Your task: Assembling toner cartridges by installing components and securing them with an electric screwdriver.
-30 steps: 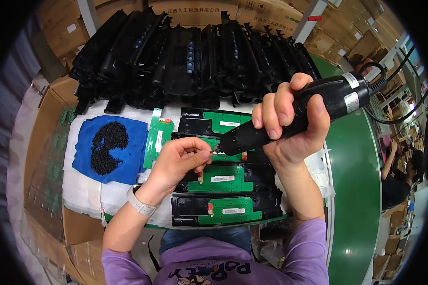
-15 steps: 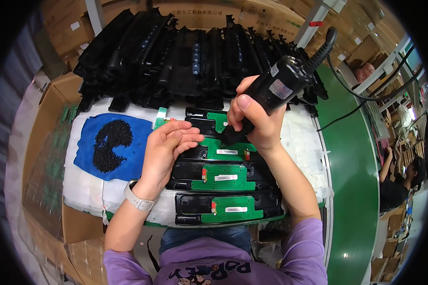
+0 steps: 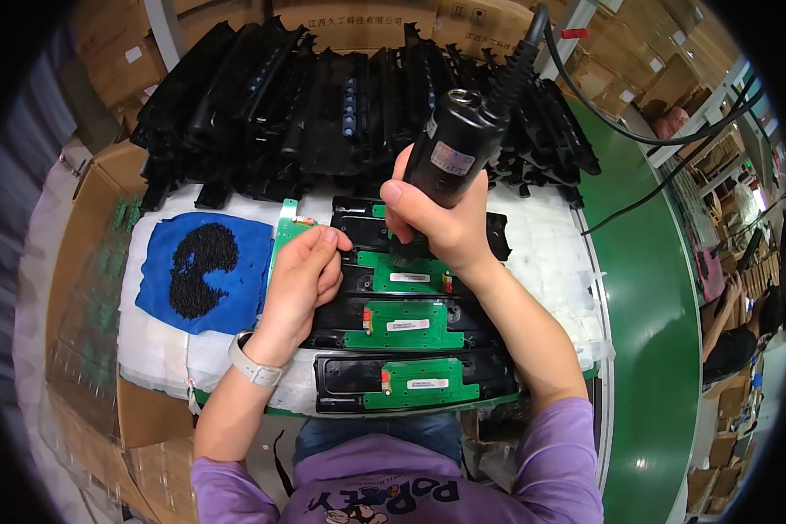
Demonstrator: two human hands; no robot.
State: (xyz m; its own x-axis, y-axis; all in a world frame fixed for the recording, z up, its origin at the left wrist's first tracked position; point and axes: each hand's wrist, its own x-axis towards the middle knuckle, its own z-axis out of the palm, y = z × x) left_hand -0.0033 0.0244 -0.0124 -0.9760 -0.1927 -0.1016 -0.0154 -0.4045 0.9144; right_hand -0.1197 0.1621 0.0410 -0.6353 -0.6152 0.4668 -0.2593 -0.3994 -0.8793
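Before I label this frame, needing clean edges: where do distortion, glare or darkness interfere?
Head view: fisheye distortion bows the green surface at right; corners fall to black; small highlights glint on the black power tool; the piled black parts blend darkly together.

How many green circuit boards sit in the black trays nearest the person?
4, in a column: the farthest board, partly hidden by the right hand; second board; third board; nearest board. The black heap may hide more.
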